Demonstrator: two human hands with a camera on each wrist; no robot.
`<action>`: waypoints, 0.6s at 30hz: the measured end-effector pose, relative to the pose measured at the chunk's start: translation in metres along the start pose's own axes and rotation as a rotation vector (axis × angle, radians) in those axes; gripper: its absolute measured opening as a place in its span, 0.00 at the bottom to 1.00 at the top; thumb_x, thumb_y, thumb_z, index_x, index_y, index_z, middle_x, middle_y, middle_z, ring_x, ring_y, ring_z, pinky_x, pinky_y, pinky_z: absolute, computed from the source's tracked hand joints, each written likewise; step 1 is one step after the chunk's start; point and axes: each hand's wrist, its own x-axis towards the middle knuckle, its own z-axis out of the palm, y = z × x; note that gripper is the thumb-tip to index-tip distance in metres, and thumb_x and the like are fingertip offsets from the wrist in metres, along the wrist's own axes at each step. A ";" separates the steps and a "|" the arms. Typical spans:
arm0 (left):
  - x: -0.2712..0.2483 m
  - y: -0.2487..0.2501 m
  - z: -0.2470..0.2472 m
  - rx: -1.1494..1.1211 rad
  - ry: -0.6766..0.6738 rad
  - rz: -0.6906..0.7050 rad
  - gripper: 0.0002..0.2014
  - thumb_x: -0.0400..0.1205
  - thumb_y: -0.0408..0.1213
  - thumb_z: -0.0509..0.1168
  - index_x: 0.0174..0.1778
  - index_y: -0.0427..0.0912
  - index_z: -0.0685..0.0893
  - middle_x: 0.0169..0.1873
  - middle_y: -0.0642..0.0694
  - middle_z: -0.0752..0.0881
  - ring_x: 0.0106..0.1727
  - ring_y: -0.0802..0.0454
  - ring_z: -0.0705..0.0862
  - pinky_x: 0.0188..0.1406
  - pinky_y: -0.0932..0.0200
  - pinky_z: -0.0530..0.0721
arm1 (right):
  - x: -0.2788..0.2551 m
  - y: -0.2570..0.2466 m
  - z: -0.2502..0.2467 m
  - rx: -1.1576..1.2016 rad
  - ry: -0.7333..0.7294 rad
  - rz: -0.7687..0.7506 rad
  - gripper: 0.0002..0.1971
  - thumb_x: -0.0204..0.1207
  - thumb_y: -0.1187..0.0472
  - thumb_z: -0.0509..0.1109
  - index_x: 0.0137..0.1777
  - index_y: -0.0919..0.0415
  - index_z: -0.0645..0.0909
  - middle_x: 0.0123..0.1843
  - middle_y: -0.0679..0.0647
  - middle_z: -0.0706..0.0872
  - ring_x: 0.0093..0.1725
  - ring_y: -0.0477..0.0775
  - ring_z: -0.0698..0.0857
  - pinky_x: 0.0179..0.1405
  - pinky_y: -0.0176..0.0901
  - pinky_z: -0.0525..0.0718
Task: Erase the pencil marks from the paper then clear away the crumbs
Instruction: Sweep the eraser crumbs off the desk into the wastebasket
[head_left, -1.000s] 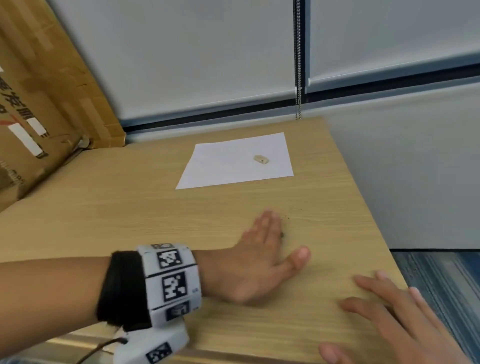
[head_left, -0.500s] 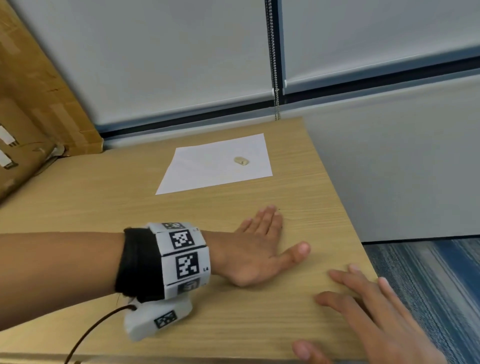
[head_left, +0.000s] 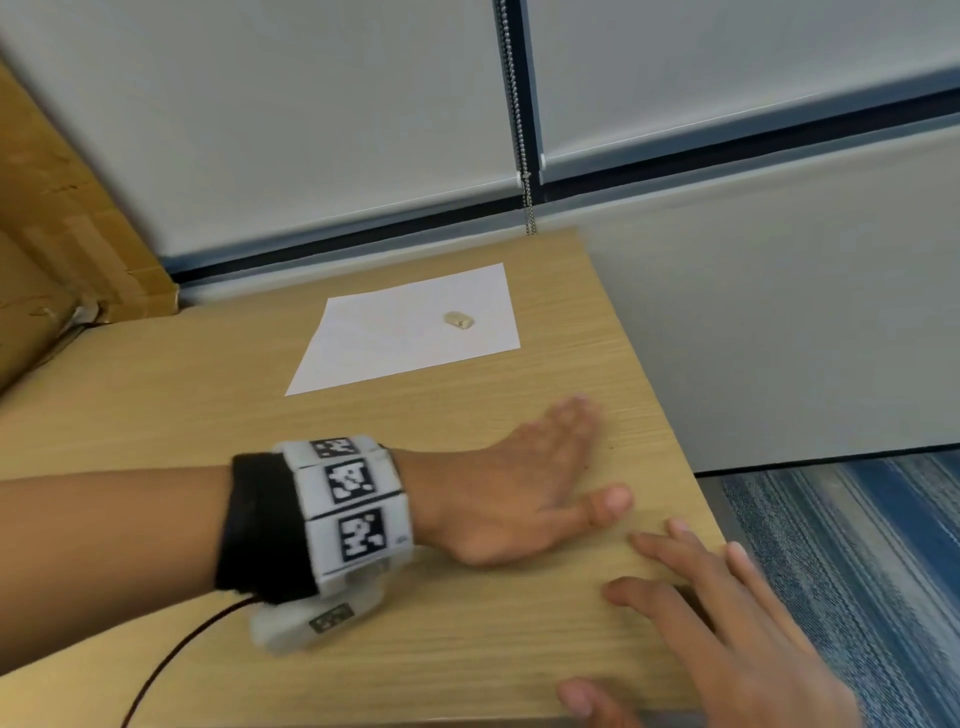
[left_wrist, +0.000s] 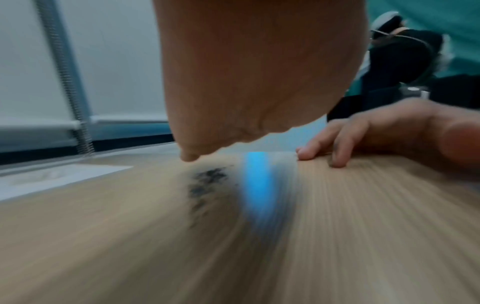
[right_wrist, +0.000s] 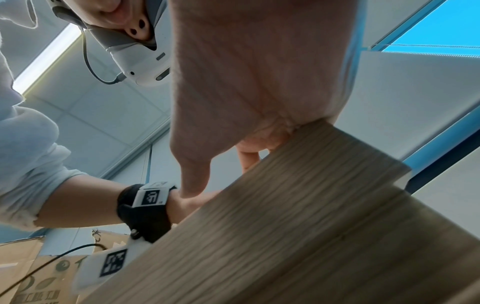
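Note:
A white sheet of paper (head_left: 410, 327) lies at the far right of the wooden table (head_left: 208, 405), with a small beige eraser (head_left: 459, 320) on it. My left hand (head_left: 540, 483) lies flat on the table near its right edge, fingers straight, side of the palm down. In the left wrist view a blurred smear of dark crumbs (left_wrist: 207, 181) sits on the wood just beyond that hand (left_wrist: 233, 82). My right hand (head_left: 727, 623) is at the table's near right corner, fingers spread and relaxed over the edge, holding nothing. The right wrist view shows that hand (right_wrist: 246, 92) against the table's edge.
A cardboard box (head_left: 57, 260) stands at the far left against the wall. The table's right edge (head_left: 675, 441) drops to blue striped carpet (head_left: 857, 571). A bead chain (head_left: 519, 119) from the blind hangs behind the table.
My left hand has slid to the right across the wood toward the table's edge. The right hand stays at the near right corner. The view has shifted.

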 end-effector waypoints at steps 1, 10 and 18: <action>-0.006 -0.012 0.003 -0.024 0.078 -0.071 0.47 0.76 0.68 0.34 0.82 0.39 0.26 0.82 0.46 0.24 0.82 0.57 0.26 0.83 0.58 0.33 | 0.000 0.000 0.000 -0.008 0.000 -0.001 0.33 0.70 0.23 0.56 0.40 0.49 0.90 0.56 0.50 0.89 0.66 0.47 0.78 0.73 0.42 0.65; -0.049 -0.048 0.067 -0.230 0.149 -0.615 0.64 0.52 0.83 0.16 0.78 0.41 0.20 0.77 0.44 0.18 0.77 0.49 0.19 0.78 0.47 0.26 | 0.001 0.000 -0.001 -0.019 -0.028 -0.002 0.33 0.67 0.21 0.56 0.39 0.47 0.89 0.56 0.50 0.89 0.66 0.48 0.78 0.74 0.44 0.62; 0.034 0.049 0.031 -0.373 0.159 -0.246 0.52 0.67 0.71 0.24 0.82 0.40 0.26 0.80 0.44 0.22 0.80 0.49 0.21 0.81 0.47 0.26 | -0.001 -0.002 0.001 -0.008 -0.008 0.027 0.37 0.69 0.21 0.52 0.42 0.49 0.90 0.58 0.54 0.89 0.65 0.47 0.78 0.73 0.42 0.63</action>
